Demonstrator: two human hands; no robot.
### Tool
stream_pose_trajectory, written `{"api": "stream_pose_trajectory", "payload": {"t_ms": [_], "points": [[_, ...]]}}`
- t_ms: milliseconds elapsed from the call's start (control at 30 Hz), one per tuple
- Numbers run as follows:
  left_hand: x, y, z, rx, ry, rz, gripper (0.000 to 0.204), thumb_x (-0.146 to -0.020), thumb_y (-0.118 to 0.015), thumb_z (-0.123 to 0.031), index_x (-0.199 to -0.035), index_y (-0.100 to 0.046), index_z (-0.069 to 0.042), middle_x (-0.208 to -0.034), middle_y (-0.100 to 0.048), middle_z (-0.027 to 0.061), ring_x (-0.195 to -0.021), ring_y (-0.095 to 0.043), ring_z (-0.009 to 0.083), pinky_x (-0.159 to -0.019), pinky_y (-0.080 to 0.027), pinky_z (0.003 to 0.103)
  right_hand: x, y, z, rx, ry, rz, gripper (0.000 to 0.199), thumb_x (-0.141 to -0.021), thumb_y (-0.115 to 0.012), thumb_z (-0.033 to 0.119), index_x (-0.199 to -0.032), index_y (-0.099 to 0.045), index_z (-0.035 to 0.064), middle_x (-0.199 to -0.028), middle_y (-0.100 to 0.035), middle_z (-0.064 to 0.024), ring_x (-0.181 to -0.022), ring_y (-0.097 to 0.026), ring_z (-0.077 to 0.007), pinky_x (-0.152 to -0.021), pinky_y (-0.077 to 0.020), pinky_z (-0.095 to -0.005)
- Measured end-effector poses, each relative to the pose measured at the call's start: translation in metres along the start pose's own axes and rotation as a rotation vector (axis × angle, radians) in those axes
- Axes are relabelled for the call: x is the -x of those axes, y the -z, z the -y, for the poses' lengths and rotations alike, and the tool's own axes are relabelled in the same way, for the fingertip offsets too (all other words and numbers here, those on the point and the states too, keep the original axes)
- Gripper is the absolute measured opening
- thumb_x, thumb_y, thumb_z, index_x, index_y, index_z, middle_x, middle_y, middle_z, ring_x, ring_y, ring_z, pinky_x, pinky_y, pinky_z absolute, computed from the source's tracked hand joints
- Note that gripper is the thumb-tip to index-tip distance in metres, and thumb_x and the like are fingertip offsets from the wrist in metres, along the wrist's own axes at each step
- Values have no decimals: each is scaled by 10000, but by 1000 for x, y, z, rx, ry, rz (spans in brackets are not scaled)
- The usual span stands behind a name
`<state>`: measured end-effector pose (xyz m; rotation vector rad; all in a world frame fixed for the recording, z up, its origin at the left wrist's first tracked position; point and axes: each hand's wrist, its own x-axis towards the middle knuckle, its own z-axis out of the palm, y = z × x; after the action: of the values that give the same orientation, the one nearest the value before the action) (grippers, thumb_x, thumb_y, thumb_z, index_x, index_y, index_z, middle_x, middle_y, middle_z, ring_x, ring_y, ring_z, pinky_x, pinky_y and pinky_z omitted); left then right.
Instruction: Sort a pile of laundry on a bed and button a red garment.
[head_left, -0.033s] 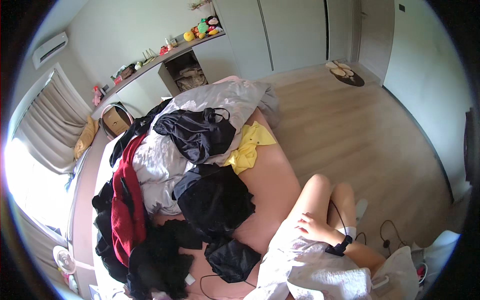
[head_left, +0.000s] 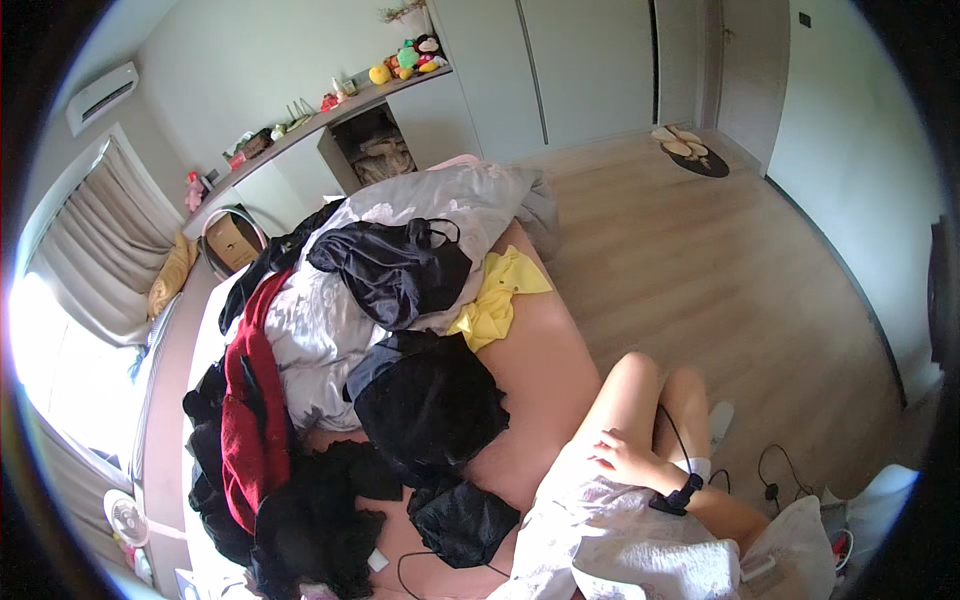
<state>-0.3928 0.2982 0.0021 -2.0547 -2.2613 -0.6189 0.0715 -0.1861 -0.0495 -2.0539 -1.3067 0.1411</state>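
Observation:
My right hand (head_left: 630, 460) rests on my bare thigh (head_left: 620, 400), its fingers lying apart and holding nothing. A black band with a dark device (head_left: 680, 494) is around that wrist. My left hand does not show. Beside my legs, a bunched black garment (head_left: 462, 522) lies on the pink bed sheet (head_left: 545, 380). Past it is a larger folded black garment (head_left: 430, 400). A black strappy top (head_left: 395, 265) is spread over the grey-white quilt (head_left: 310, 340), with a yellow garment (head_left: 498, 298) to its right. Farther left lie a red garment (head_left: 250, 420) and more black clothes (head_left: 310, 530).
Along the back wall runs a low cabinet (head_left: 295, 170) with toys on top. Slippers (head_left: 680, 140) and a dark oval mat (head_left: 705, 165) lie on the wooden floor. A thin black cable (head_left: 785, 470) curls at the right. A small white fan (head_left: 127, 518) stands at the left.

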Motion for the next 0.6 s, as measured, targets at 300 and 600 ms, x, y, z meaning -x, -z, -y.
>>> {"api": "stream_pose_trajectory", "payload": {"t_ms": [300, 600], "points": [[-14, 5, 0, 28, -9, -9, 144, -862, -538, -172, -921, -593, -53, -1077, -609, 183, -996, -606, 312, -849, -469, 375, -5, -10, -2, 100, 41, -22, 140, -807, -637, 115, -939, -624, 72, -994, -548, -125, -924, -556, -311, -812, -477, -426], [-19, 26, 14, 38, -21, -53, 127, -852, -550, -162, -879, -597, -47, -1085, -603, 175, -1002, -603, 297, -853, -466, 356, -4, -1, 4, 85, 40, -26, 130, -808, -627, 101, -933, -627, 67, -983, -540, -132, -901, -547, -303, -810, -469, -415]]}}
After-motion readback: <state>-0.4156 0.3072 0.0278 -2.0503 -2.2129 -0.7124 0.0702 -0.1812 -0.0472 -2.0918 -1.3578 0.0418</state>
